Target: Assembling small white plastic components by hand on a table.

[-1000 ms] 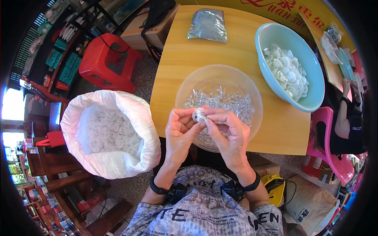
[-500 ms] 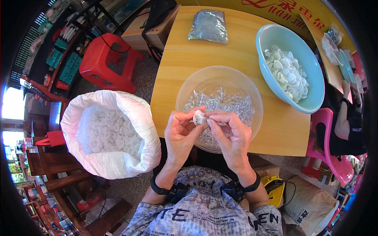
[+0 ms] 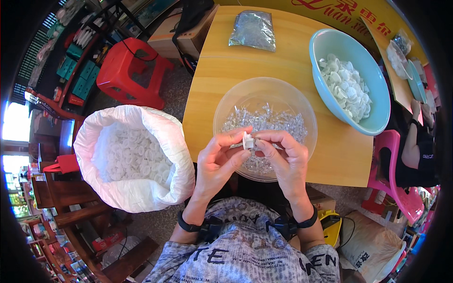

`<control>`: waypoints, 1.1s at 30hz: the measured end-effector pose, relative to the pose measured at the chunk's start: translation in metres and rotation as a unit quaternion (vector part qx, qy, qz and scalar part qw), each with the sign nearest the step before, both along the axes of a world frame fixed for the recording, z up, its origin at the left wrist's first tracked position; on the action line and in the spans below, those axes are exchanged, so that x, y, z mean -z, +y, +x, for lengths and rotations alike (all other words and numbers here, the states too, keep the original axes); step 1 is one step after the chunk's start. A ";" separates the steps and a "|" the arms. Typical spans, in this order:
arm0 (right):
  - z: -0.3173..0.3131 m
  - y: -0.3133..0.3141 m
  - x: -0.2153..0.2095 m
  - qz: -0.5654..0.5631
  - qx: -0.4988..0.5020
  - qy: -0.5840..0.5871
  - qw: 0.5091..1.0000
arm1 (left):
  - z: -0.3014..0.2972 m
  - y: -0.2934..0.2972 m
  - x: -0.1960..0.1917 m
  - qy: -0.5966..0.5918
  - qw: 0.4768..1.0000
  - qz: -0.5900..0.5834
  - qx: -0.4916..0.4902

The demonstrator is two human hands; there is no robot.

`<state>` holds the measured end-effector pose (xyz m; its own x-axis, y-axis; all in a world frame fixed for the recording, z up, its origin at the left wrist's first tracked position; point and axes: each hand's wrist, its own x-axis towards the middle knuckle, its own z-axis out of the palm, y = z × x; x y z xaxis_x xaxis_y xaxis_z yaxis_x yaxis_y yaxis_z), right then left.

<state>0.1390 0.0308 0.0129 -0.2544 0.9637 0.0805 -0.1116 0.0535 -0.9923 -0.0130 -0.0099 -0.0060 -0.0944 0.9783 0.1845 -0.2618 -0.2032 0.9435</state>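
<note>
My left hand (image 3: pixel 216 162) pinches a small white plastic cap (image 3: pixel 247 140) with a round flange and a squarish stub, between thumb and fingers. My right hand (image 3: pixel 289 162) is closed at the stub's right end, thumb against index finger. What sits between those right fingertips is too small and covered to make out. Both hands hover over the near part of a round clear plastic tub (image 3: pixel 310 111). Inside the tub lies a heap of small clear parts with thin wire legs (image 3: pixel 264 118), resembling LEDs.
A light-blue basin (image 3: pixel 380 111) of white caps stands on the wooden table (image 3: pixel 207 94) at right. A silvery bag (image 3: pixel 252 30) lies at the far side. Left of the table is a white sack (image 3: pixel 137 200) full of white caps, with a red stool (image 3: pixel 127 70) beyond. Another person's arm (image 3: pixel 411 146) shows far right.
The cap has turned so its stub points right, and my right fingertips have closed in against it. The thin wires seen earlier between the hands are now mostly covered. The view has shifted slightly.
</note>
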 end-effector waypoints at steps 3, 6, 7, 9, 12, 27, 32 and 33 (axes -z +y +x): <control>0.001 -0.001 -0.002 -0.015 -0.017 0.012 1.000 | -0.001 -0.002 -0.005 -0.028 0.999 -0.024 0.004; 0.001 -0.001 -0.001 -0.018 -0.021 0.027 0.999 | 0.000 -0.004 -0.007 -0.035 0.998 -0.049 -0.003; 0.002 -0.001 -0.001 -0.012 -0.025 0.026 0.999 | -0.001 -0.004 -0.005 -0.035 0.998 -0.049 -0.004; 0.003 0.000 -0.001 -0.007 -0.029 0.024 0.999 | -0.002 -0.003 0.001 0.013 1.000 0.013 -0.005; 0.006 0.002 0.000 0.029 -0.041 0.007 0.999 | 0.000 -0.004 0.001 0.012 1.000 0.007 -0.006; 0.004 -0.003 -0.004 -0.032 -0.062 0.046 0.996 | -0.003 -0.011 -0.006 0.043 0.999 -0.022 -0.012; 0.033 0.029 -0.033 0.098 0.124 -0.112 0.981 | -0.021 -0.023 -0.044 0.193 0.962 0.024 -0.193; 0.047 0.045 -0.036 0.153 0.209 -0.171 0.951 | -0.038 -0.030 -0.039 0.212 0.948 0.029 -0.235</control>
